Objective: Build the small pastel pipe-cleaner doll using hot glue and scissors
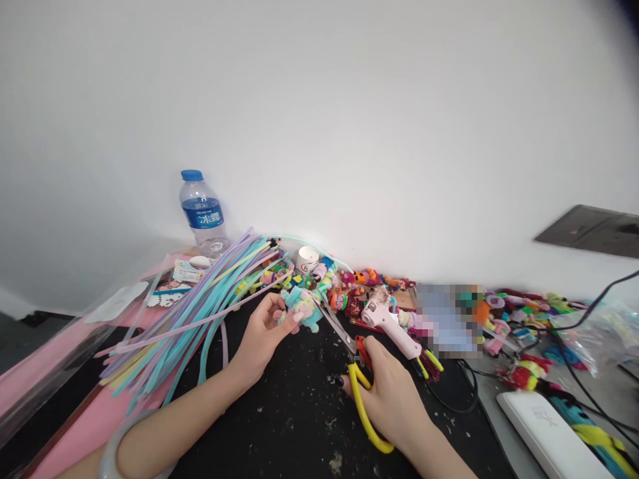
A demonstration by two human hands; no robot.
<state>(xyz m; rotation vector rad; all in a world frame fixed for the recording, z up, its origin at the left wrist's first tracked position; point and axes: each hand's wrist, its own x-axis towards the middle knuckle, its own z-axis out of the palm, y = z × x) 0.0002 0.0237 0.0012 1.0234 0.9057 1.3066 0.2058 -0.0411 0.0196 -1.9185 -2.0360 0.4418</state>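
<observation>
Between the fingers and thumb of my left hand (267, 329) is a small fuzzy pipe-cleaner figure (302, 307) in turquoise, pink and yellow. My right hand (392, 392) grips scissors (367, 414) with a yellow handle loop and an orange-red one. The scissor blades reach up and left to the right edge of the figure; whether they touch it I cannot tell. A thin turquoise pipe cleaner (319, 245) arcs behind the figure toward the wall. Both hands are above a black work mat (279, 426) strewn with small scraps.
Long pastel pipe cleaners (200, 313) lie bundled at left, near a water bottle (202, 213). A pink glue gun (392, 326) rests behind my right hand. Small colourful figures and a paper cup (307, 258) line the wall. Black cables (569, 352) and a white device (546, 432) are at right.
</observation>
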